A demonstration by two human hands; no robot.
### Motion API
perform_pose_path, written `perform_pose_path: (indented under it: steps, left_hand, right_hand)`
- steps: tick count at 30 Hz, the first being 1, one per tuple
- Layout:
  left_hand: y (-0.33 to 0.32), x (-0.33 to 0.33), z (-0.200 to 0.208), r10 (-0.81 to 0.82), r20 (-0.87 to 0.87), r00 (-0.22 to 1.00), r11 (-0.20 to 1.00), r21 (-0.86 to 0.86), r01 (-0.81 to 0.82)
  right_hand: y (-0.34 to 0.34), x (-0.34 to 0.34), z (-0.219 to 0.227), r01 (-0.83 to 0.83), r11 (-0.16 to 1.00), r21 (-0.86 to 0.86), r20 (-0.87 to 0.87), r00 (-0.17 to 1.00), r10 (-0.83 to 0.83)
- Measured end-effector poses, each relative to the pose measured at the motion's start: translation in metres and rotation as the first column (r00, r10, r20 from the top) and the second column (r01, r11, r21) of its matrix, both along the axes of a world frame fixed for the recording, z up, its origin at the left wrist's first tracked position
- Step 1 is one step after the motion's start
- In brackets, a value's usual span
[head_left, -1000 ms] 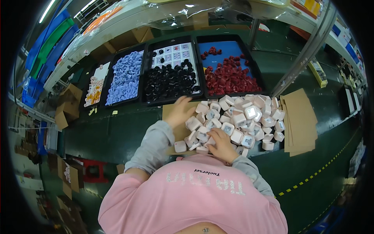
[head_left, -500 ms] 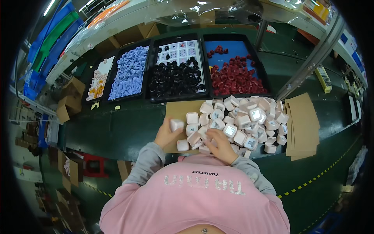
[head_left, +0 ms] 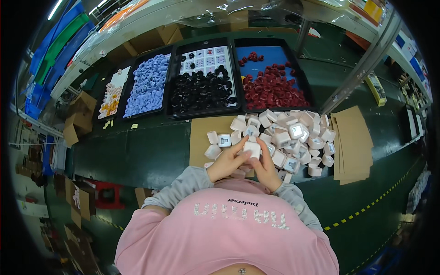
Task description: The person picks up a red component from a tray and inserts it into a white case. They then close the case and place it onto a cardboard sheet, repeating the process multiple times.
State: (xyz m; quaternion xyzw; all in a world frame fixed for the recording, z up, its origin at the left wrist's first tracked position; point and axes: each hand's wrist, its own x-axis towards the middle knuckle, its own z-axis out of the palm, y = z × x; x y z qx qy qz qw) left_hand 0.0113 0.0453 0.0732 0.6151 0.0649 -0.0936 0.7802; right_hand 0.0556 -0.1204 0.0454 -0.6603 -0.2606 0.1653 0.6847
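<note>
Held by both hands, a small pale-pink square case (head_left: pixel 252 149) is raised just in front of my chest. My left hand (head_left: pixel 229 163) grips it from the left, and my right hand (head_left: pixel 266 170) closes on it from the right. Beyond and to the right spreads a heap of similar cases (head_left: pixel 280 137), some lying on their sides and several with lids up, showing pale grey inserts. One open case (head_left: pixel 224 140) stands just left of the heap, and another case (head_left: pixel 212 151) sits near my left hand. Brown cardboard (head_left: pixel 198 130) lies under part of the heap.
Along the back stand black trays of small rounded parts: dark red (head_left: pixel 275 87), black (head_left: pixel 201 94), light blue (head_left: pixel 145 89), and pale with orange (head_left: pixel 110 98). Flat cardboard sheets (head_left: pixel 353 146) lie to the right. A metal post (head_left: pixel 353 75) rises behind them.
My left hand has let go of the case at the left edge of the cardboard and moved right. Both hands have come together on one case, lifted above the heap.
</note>
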Motion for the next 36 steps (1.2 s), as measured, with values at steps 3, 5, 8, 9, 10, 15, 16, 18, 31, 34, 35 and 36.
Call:
perform_pose_path:
  steps: [3, 5, 8, 9, 10, 15, 16, 18, 31, 34, 35, 36]
  left_hand:
    - [-0.002, -0.007, 0.008, -0.14, 0.193, 0.971, 0.96, 0.266, 0.085]
    - [-0.003, -0.007, -0.002, -0.136, 0.252, 0.958, 0.911, 0.412, 0.021]
    - [-0.005, -0.006, -0.01, -0.137, 0.316, 0.939, 0.782, 0.616, -0.093]
    - [-0.005, -0.006, -0.009, -0.143, 0.339, 0.93, 0.753, 0.647, -0.12]
    - [-0.005, -0.006, -0.005, -0.149, 0.362, 0.92, 0.724, 0.674, -0.148]
    - [0.004, -0.007, -0.01, -0.173, 0.219, 0.96, 0.896, 0.441, 0.061]
    - [0.004, -0.005, -0.009, -0.111, 0.294, 0.949, 0.989, 0.124, 0.077]
    - [0.006, -0.003, -0.001, -0.068, 0.047, 0.997, 0.997, -0.027, 0.069]
    - [0.016, 0.0, -0.026, -0.08, -0.068, 0.994, 0.991, 0.103, 0.087]
    - [0.02, -0.004, -0.037, -0.135, 0.006, 0.991, 0.972, 0.195, 0.131]
    - [0.02, -0.005, -0.036, -0.162, -0.005, 0.987, 0.969, 0.186, 0.16]
    - [0.017, -0.005, -0.034, -0.163, -0.007, 0.987, 0.969, 0.186, 0.161]
  right_hand:
    - [0.0, -0.003, 0.004, 0.061, 0.998, 0.023, -0.177, 0.983, -0.056]
    - [0.0, -0.001, 0.006, 0.123, 0.992, 0.023, -0.171, 0.978, -0.117]
    - [0.002, 0.0, -0.002, 0.109, 0.994, -0.008, -0.009, 0.994, -0.109]
    - [0.002, 0.0, -0.005, 0.109, 0.994, -0.007, -0.008, 0.994, -0.109]
    - [0.002, 0.0, -0.007, 0.091, 0.996, -0.017, -0.069, 0.993, -0.092]
    - [0.007, -0.01, 0.008, 0.023, 0.996, 0.085, -0.279, 0.96, 0.002]
    - [0.004, -0.007, 0.005, 0.024, 0.996, 0.085, -0.278, 0.961, 0.0]
    - [-0.004, 0.001, -0.003, 0.034, 0.994, -0.104, 0.297, 0.955, -0.001]
    - [0.004, -0.008, -0.001, -0.068, 0.979, -0.192, 0.162, 0.982, 0.1]
    - [-0.001, 0.0, -0.001, -0.079, 0.974, -0.212, -0.02, 0.997, 0.077]
    - [-0.001, 0.0, -0.001, -0.078, 0.974, -0.211, -0.021, 0.997, 0.075]
    - [-0.001, 0.001, -0.001, -0.002, 0.98, -0.199, -0.05, 0.999, -0.008]
